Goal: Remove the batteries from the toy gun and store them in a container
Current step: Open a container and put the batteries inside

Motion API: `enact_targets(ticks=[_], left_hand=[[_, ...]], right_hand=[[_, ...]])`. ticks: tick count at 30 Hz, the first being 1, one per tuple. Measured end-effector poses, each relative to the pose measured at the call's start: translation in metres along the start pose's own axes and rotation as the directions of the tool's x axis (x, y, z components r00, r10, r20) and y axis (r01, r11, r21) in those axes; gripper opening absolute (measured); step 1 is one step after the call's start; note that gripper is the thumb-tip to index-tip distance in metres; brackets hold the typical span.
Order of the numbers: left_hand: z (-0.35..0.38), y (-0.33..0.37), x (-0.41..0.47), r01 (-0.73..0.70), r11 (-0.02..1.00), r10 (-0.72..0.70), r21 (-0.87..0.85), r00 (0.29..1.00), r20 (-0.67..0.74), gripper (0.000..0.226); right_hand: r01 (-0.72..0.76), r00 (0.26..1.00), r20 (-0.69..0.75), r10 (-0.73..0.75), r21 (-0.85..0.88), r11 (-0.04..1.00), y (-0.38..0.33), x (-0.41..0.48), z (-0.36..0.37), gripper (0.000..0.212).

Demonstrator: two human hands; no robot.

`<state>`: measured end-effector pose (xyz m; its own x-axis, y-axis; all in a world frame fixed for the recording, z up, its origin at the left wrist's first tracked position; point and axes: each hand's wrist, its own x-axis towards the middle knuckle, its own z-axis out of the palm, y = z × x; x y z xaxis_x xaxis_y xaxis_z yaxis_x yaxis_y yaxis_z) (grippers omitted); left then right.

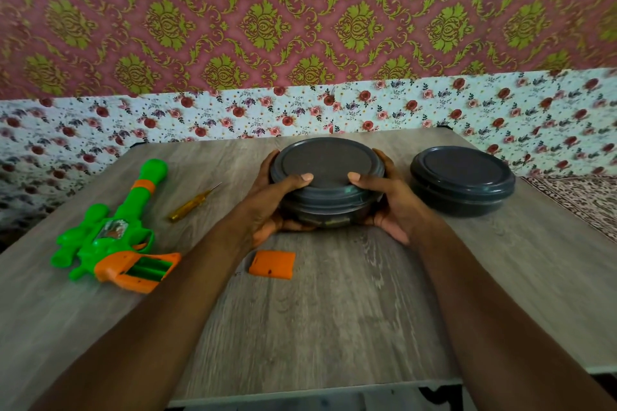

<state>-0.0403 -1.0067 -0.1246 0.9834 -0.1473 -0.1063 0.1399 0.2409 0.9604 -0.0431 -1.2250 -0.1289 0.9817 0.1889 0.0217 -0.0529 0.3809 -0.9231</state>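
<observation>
A round dark grey container (pixel 329 163) with its lid on sits at the middle of the wooden table (pixel 334 310). My left hand (pixel 270 207) grips its left side and my right hand (pixel 390 203) grips its right side, both thumbs lying on the lid's front edge. Something yellowish shows through the container's lower wall; I cannot make out what. The green and orange toy gun (pixel 113 233) lies at the left with its grip compartment uncovered. The orange battery cover (pixel 272 264) lies apart, near my left forearm.
A second dark grey lidded container (pixel 462 180) stands to the right, close to the table's right edge. A small yellow-handled screwdriver (pixel 192 203) lies between the gun and my left hand. A floral cloth surrounds the table, with a patterned wall behind.
</observation>
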Motion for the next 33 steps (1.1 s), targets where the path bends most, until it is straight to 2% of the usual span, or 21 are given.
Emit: enact_targets(ticks=[6,12,17,20,23,26,29,31,33], left_hand=[[0.008,0.002,0.000,-0.021,1.000,0.023,0.022,0.998,-0.060,0.060],[0.011,0.001,-0.003,-0.068,0.997,0.064,-0.031,0.992,-0.107,0.067],[0.003,0.005,-0.005,-0.003,1.000,0.004,0.012,0.997,-0.080,0.045],[-0.003,0.008,-0.008,0.078,0.997,-0.078,0.002,0.996,-0.036,0.045],[-0.004,0.009,-0.008,0.027,0.999,-0.027,-0.027,1.000,-0.014,0.028],[0.000,0.009,-0.011,0.004,1.000,-0.005,-0.025,1.000,-0.017,0.041],[0.005,0.008,-0.012,-0.021,1.000,0.021,0.008,0.999,0.025,0.055],[0.008,0.009,-0.012,-0.058,0.998,0.057,0.027,0.998,0.030,0.052],[0.007,0.011,-0.011,-0.072,0.996,0.072,0.049,0.997,-0.002,0.042]], right_hand=[[0.015,0.995,-0.103,-0.011,0.038,0.999,0.000,0.001,0.003,0.061],[0.083,0.985,-0.156,-0.079,0.022,0.996,0.004,-0.001,0.007,0.070],[0.040,0.956,-0.293,-0.012,0.090,0.995,-0.002,-0.003,0.006,0.059],[-0.029,0.970,-0.238,0.044,0.069,0.997,-0.009,-0.007,0.001,0.049],[-0.033,0.974,-0.222,0.044,0.055,0.998,-0.009,-0.008,-0.002,0.036],[-0.016,0.950,-0.311,0.031,0.052,0.998,-0.007,-0.007,0.001,0.034],[0.073,0.899,-0.438,-0.024,0.096,0.993,-0.007,-0.005,0.003,0.029],[0.067,0.899,-0.437,-0.009,0.116,0.991,-0.008,-0.005,0.005,0.024],[0.013,0.929,-0.368,0.040,0.138,0.990,-0.009,-0.008,0.003,0.026]])
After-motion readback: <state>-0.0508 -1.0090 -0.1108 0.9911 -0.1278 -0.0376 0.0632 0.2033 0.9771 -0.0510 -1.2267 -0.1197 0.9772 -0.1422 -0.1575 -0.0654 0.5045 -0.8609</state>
